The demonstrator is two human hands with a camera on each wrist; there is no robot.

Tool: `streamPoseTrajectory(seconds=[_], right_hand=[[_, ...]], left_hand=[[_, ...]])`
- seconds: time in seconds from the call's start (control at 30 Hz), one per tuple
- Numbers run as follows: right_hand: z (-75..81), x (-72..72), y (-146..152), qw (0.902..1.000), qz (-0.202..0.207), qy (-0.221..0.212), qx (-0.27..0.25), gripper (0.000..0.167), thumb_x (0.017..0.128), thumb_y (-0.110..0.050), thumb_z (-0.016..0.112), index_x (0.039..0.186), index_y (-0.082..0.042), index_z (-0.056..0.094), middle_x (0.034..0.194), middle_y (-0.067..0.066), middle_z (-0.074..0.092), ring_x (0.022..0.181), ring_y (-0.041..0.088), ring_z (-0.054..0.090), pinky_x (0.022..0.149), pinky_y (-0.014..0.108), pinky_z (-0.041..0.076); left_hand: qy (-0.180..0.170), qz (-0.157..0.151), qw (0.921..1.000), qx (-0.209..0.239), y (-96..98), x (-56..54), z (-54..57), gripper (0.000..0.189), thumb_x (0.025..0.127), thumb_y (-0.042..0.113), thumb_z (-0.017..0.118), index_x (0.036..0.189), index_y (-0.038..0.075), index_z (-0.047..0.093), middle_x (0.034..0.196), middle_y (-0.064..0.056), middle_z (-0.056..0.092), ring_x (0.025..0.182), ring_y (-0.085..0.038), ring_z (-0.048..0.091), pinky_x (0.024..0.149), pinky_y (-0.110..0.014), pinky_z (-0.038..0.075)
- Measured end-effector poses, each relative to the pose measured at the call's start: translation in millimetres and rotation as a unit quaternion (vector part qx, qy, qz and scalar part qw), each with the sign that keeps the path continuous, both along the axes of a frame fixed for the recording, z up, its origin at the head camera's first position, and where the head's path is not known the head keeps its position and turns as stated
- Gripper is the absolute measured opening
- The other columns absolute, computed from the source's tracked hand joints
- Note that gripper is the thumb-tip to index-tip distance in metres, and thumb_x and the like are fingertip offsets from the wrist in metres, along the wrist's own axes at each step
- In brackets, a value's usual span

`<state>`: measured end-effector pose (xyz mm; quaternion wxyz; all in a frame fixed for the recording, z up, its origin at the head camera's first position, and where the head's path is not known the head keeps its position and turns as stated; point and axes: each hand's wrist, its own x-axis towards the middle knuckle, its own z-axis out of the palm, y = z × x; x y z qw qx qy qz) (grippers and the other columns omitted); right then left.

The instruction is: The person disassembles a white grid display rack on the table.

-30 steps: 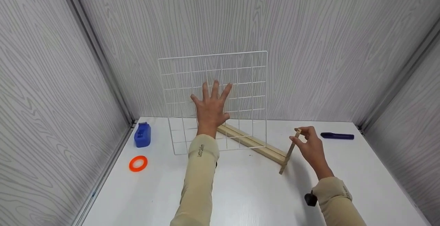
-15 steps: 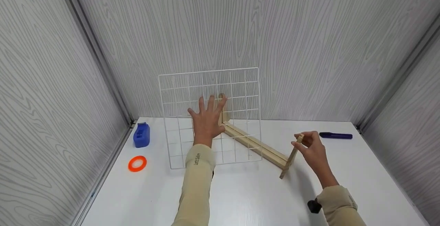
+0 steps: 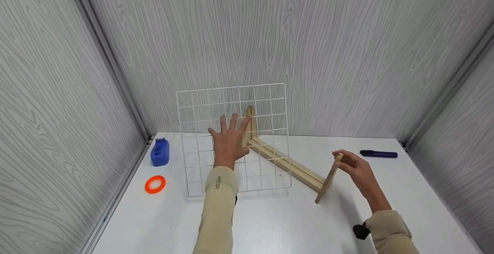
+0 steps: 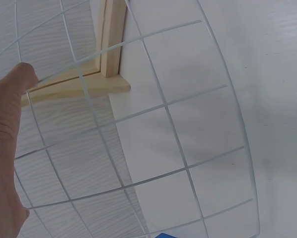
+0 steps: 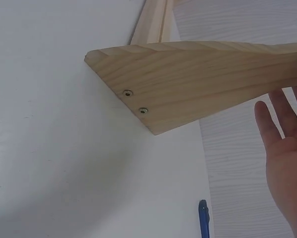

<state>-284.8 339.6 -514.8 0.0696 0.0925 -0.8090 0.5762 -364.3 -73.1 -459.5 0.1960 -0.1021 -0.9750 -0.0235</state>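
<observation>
Head view: a person's left hand (image 3: 227, 144), fingers spread wide, lies against a white wire grid (image 4: 165, 104) held steeply tilted over the white worktop (image 3: 278, 227); whether its lower edge touches the surface, I cannot tell. Behind the grid and to its right, a pale wooden stand (image 3: 303, 174) runs diagonally, a grooved bar with a raised piece at each end. The right hand (image 3: 358, 172) pinches the top of the near end piece (image 5: 188, 84) between thumb and fingers (the right wrist view shows two metal fasteners (image 5: 142, 110) in its broad face). Well to the left sit a blue tape dispenser (image 3: 159, 152) and, nearer, an orange ring (image 3: 147, 185). A slim dark blue tool (image 3: 380, 154) lies beyond the right hand. Both sleeves are beige.
</observation>
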Motion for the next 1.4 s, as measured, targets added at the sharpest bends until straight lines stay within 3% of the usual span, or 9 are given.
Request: streamPoseTrajectory(seconds=[0.13,0.33,0.57,0.8,1.17,1.4], right_hand=[[-0.6,2.6,0.7,1.0,-0.009,0.002,-0.003,0.05,0.096,-0.024,0.071,0.139,-0.002,0.058,0.124,-0.017,0.068,0.116,-0.01,0.06,0.095,0.009,0.048],[-3.0,7.3,1.2,0.9998,-0.012,0.014,0.003,0.049,0.096,-0.024,0.07,0.138,-0.002,0.058,0.135,0.009,0.067,0.115,-0.01,0.061,0.095,0.01,0.049],[-7.6,13.5,2.1,0.9995,-0.018,0.024,0.014,0.046,0.097,-0.025,0.069,0.137,-0.005,0.058,0.127,-0.014,0.067,0.114,-0.007,0.061,0.095,0.009,0.049],[-10.3,19.2,3.8,0.998,-0.033,0.039,0.037,0.044,0.098,-0.024,0.068,0.136,-0.006,0.058,0.136,0.007,0.066,0.112,-0.009,0.062,0.092,0.009,0.049],[-7.3,29.9,7.5,0.9979,-0.028,0.036,0.046,0.037,0.098,-0.02,0.068,0.13,-0.003,0.059,0.127,0.004,0.07,0.11,-0.008,0.063,0.091,0.01,0.05],[-4.2,31.6,12.6,0.9982,0.039,0.04,0.023,0.038,0.097,-0.008,0.067,0.131,0.003,0.054,0.115,-0.005,0.069,0.105,0.0,0.066,0.087,0.015,0.054]], left_hand=[[-0.014,0.002,0.9999,-0.003,-1.9,1.1,-4.7,0.109,0.072,0.049,0.083,0.16,0.043,0.019,0.166,-0.008,0.03,0.153,-0.045,0.024,0.101,-0.082,0.033],[-0.033,0.007,0.9993,-0.014,-4.5,3.5,-12.1,0.11,0.073,0.054,0.082,0.16,0.045,0.016,0.167,-0.007,0.028,0.153,-0.043,0.024,0.102,-0.081,0.033],[-0.051,0.012,0.9983,-0.026,-5.4,6.4,-22.4,0.112,0.074,0.058,0.082,0.16,0.048,0.01,0.168,-0.006,0.026,0.154,-0.043,0.023,0.103,-0.08,0.034],[-0.063,0.005,0.9977,-0.025,-7.1,10.6,-32.1,0.11,0.074,0.054,0.082,0.16,0.046,0.014,0.167,-0.006,0.029,0.153,-0.043,0.024,0.102,-0.081,0.035],[-0.074,0.007,0.9967,-0.033,-8.5,11.7,-36.1,0.111,0.074,0.056,0.082,0.161,0.045,0.013,0.167,-0.005,0.028,0.153,-0.043,0.024,0.102,-0.08,0.035],[-0.061,0.001,0.9975,-0.036,-11.9,14.4,-35.0,0.111,0.073,0.055,0.083,0.161,0.045,0.015,0.166,-0.006,0.031,0.152,-0.043,0.027,0.1,-0.08,0.038]])
